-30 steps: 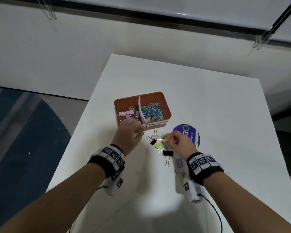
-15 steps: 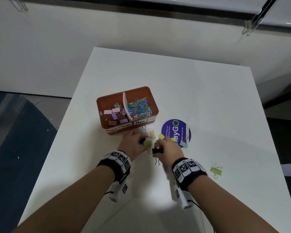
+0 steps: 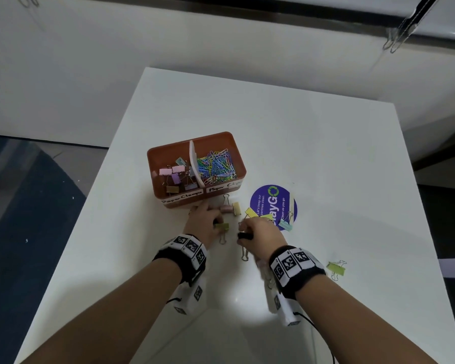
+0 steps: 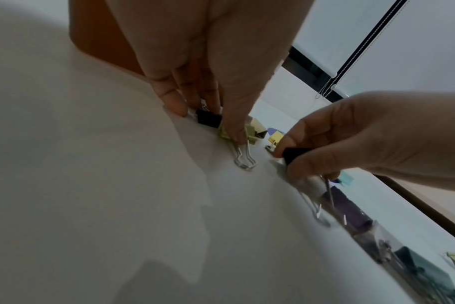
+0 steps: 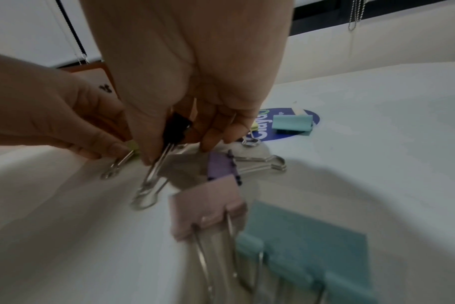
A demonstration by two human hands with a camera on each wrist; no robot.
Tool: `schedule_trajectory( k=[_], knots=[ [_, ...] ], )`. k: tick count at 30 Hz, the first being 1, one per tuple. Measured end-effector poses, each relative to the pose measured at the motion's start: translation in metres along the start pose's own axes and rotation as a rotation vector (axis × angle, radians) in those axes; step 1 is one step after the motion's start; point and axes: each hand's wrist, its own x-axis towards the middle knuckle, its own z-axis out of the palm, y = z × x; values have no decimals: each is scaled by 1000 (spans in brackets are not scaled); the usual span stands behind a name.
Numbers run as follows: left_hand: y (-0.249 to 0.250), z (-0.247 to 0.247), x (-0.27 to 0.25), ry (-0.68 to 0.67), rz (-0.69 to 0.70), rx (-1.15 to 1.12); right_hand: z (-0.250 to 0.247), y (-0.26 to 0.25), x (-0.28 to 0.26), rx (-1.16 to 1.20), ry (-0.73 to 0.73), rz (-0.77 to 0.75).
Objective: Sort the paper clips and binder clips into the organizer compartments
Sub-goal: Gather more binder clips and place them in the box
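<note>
Your right hand (image 3: 260, 232) pinches a small black binder clip (image 3: 244, 235) on the white worktop (image 3: 326, 153); your left hand (image 3: 204, 220) pinches an olive-green one (image 3: 222, 227). The orange organizer's left compartment (image 3: 168, 158) lies far-left, nearer your left hand.

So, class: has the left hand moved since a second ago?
Yes: the left hand drew back from the organizer, toward the person, onto a green binder clip.
</note>
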Motion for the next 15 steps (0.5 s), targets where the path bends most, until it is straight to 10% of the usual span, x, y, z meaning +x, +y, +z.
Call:
schedule_trajectory(
  k=[15],
  knots=[
    [-21,-35,-12,65,55,-149,-23,-3,32,196,95,130]
  ],
)
